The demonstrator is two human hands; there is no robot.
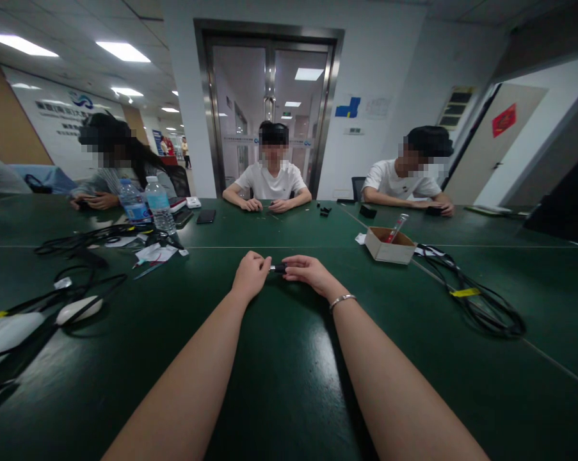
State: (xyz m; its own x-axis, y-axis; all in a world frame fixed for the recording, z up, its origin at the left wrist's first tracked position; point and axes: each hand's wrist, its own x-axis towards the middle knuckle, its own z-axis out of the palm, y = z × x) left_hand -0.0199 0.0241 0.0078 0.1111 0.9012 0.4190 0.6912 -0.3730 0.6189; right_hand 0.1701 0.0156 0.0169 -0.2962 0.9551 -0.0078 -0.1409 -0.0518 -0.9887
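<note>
Over the middle of the green table, my left hand (pixel 253 276) and my right hand (pixel 309 273) face each other around a small black object with a silver end (pixel 278 269). The right thumb and fingers close on its black part. Fingers of the left hand are curled at the silver end, hiding whatever lies beyond it. The object is held lengthwise between both hands, close to the tabletop. Its exact kind is too small to make out. A metal bracelet (pixel 342 302) circles my right wrist.
A small open box (pixel 390 246) with a red-and-clear item stands right, near coiled black cable (pixel 493 307). Left are bottles (pixel 160 205), papers (pixel 157 254), cables and a white mouse (pixel 80 310). A phone (pixel 206 216) lies farther back. Several people sit around the table.
</note>
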